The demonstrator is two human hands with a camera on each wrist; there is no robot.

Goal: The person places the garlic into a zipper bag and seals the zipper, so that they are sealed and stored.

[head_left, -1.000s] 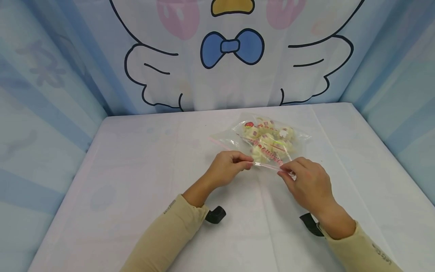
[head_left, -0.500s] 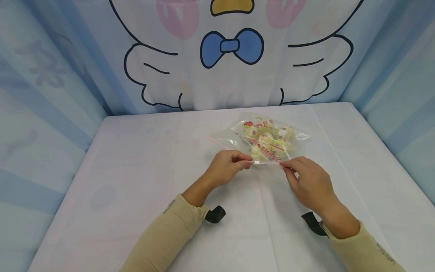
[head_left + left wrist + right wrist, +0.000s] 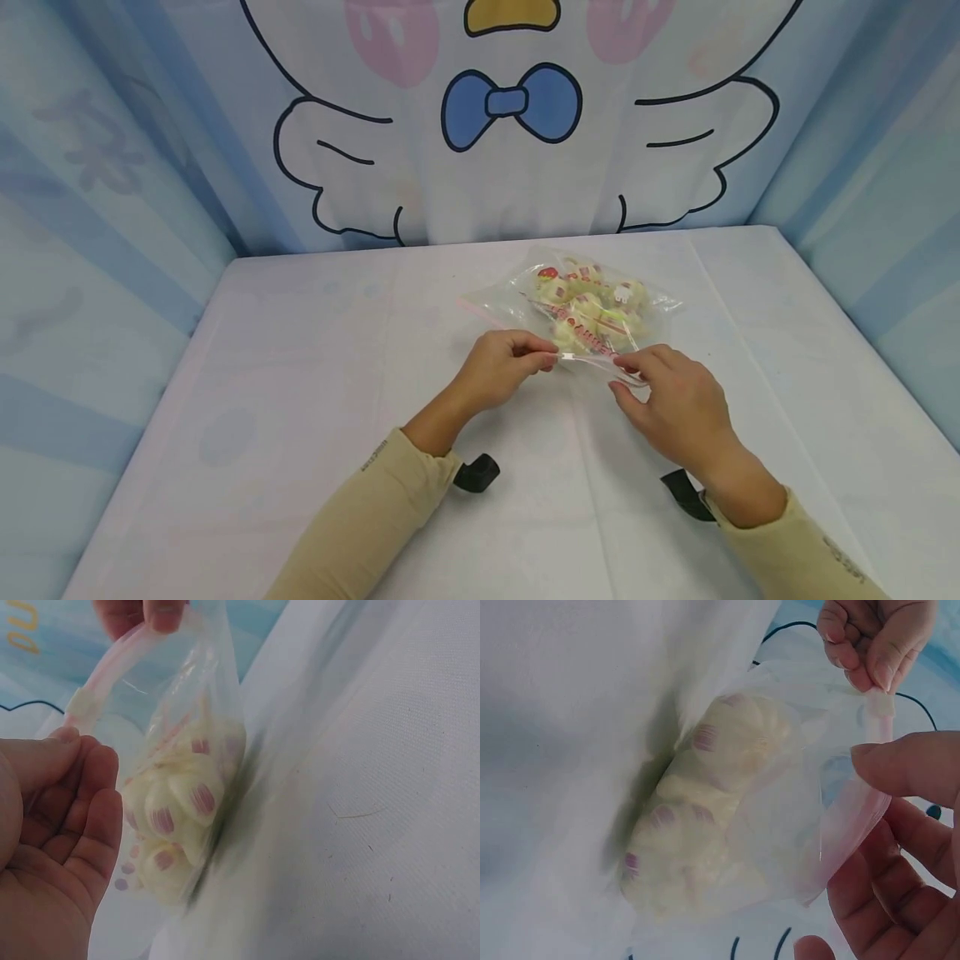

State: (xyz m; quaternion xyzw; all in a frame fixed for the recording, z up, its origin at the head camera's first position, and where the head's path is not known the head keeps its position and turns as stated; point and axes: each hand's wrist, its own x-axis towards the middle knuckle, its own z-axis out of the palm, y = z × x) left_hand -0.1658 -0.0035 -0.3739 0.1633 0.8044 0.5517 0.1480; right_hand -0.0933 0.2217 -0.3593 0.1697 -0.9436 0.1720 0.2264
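Observation:
A clear zip bag (image 3: 517, 304) with a pink-edged top and red print lies near the table's back. Inside it are several pale yellow pieces (image 3: 626, 321) with purple marks; their kind is unclear. My left hand (image 3: 502, 371) pinches the bag's zip edge beside a small white slider (image 3: 567, 357). At the right part of the edge, my right hand (image 3: 686, 408) holds the rim between thumb and fingers, the thumb standing a little apart from the index finger. In the right wrist view, that thumb (image 3: 911, 769) lies in front of the pink edge and the fingers curl behind it.
A white cloth covers the table (image 3: 315, 400). Behind it hangs a curtain (image 3: 525, 183) printed with a cartoon figure and blue bow; blue curtains close off both sides. Black straps (image 3: 476, 473) show at both wrists.
My right thumb and index finger came together on the zip edge half a second ago and now stand apart, the rim bowing between them. My left hand has hardly moved.

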